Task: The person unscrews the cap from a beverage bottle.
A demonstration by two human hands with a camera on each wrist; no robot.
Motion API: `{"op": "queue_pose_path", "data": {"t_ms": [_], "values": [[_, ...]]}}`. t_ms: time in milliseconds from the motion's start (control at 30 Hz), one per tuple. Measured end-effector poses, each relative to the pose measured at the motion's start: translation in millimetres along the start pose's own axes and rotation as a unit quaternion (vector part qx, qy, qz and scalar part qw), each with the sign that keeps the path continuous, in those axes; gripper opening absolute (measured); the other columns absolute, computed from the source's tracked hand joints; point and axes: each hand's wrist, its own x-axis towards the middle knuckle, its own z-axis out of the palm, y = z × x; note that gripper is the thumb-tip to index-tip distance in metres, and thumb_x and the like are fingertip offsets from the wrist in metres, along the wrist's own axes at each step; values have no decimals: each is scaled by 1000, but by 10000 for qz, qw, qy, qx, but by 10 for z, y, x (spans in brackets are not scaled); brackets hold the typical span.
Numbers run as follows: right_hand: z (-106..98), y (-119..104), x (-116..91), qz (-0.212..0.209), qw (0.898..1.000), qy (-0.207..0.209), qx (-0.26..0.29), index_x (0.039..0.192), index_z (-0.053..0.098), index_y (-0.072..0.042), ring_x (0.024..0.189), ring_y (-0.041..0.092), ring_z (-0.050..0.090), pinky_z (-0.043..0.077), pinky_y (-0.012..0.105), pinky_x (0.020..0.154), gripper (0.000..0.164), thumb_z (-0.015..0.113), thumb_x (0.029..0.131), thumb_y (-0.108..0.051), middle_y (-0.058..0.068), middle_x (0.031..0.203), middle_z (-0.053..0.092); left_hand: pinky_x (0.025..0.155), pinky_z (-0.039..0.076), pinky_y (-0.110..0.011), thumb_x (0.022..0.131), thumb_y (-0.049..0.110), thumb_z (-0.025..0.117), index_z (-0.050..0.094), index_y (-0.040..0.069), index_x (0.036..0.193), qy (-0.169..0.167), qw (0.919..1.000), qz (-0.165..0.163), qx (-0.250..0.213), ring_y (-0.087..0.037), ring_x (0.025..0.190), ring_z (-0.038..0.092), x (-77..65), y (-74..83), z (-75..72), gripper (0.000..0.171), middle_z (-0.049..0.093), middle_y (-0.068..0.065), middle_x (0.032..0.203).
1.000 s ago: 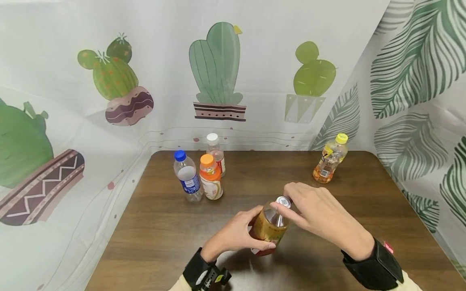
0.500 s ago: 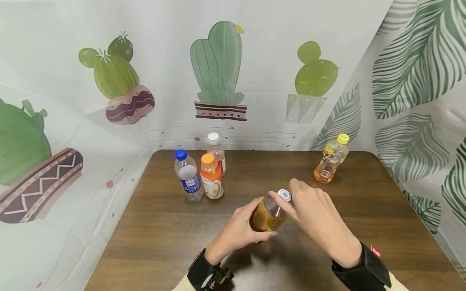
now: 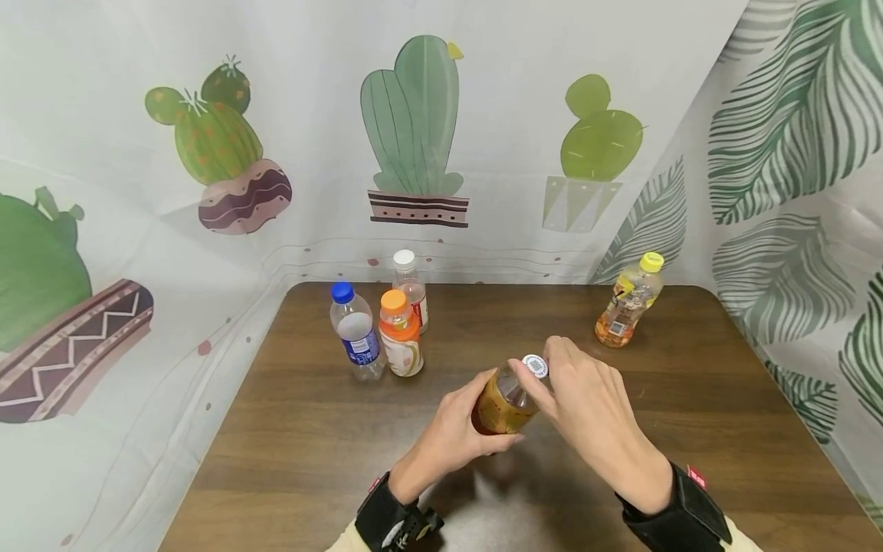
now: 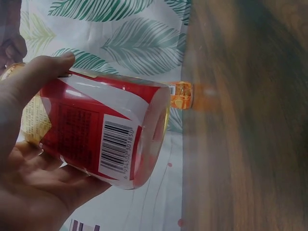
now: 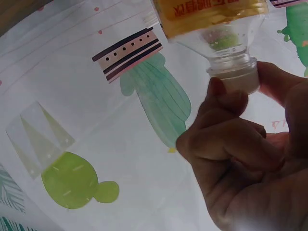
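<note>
A clear plastic drink bottle (image 3: 507, 402) with a gold and red label is held tilted over the table, its top leaning to the right. My left hand (image 3: 458, 429) grips its body, thumb on one side and fingers on the other. In the left wrist view the red label (image 4: 82, 125) with a barcode and the bottle's base stand clear of the table. My right hand (image 3: 586, 406) pinches the white cap (image 3: 535, 366) between thumb and curled index finger. The right wrist view shows that cap (image 5: 236, 79) seated on the bottle's neck.
At the back left stand a blue-capped bottle (image 3: 357, 337), an orange-capped bottle (image 3: 402, 341) and a white-capped bottle (image 3: 411, 291). A yellow-capped bottle (image 3: 626, 303) stands at the back right of the wooden table (image 3: 310, 460). A printed cloth (image 3: 510, 115) hangs behind.
Both hands have raised the bottle slightly and tipped it further, hiding the red part of its label in the head view. My right hand has turned around the cap. The other bottles stay put.
</note>
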Motion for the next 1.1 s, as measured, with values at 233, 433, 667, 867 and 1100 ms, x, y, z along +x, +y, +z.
{"op": "queue_pose_path", "data": {"t_ms": [233,433,667,867,1100], "values": [[-22,39,19,-319,9994,-36,146,74,45,-12,49,6,31,29,21,43,37,72,89,-32,-7,61,35,82,55,-23,74,40,86,45,30,142,-68,9998,87,-177,-5,96,64,16,-18,-16,80,66,7,120],[-49,85,22,-614,9975,-134,313,78,46,-13,55,5,34,30,20,46,34,71,90,-34,-8,66,37,82,55,-23,75,41,86,46,31,142,-252,9989,-41,-392,-5,96,64,7,2,-36,79,66,7,120],[-86,165,27,-1201,9901,-260,679,81,48,-17,59,1,34,29,16,48,33,66,94,-41,-11,71,38,84,56,-23,75,39,86,50,26,137,-629,9952,-23,-751,-3,98,65,-8,-12,-57,74,68,4,117],[-131,218,26,-1394,9848,-676,787,83,48,-21,60,-1,34,30,14,49,29,71,90,-38,-13,73,40,88,55,-22,75,32,88,51,22,135,-895,9901,97,-1077,-3,101,66,-24,-13,-55,71,69,3,116],[-211,253,60,-1068,9907,-759,364,80,52,-23,56,-2,38,35,16,49,33,73,86,-48,-16,69,44,83,55,-22,75,41,86,50,28,136,-739,9939,-145,-811,-3,98,65,-19,-4,-31,72,68,6,115]]}}
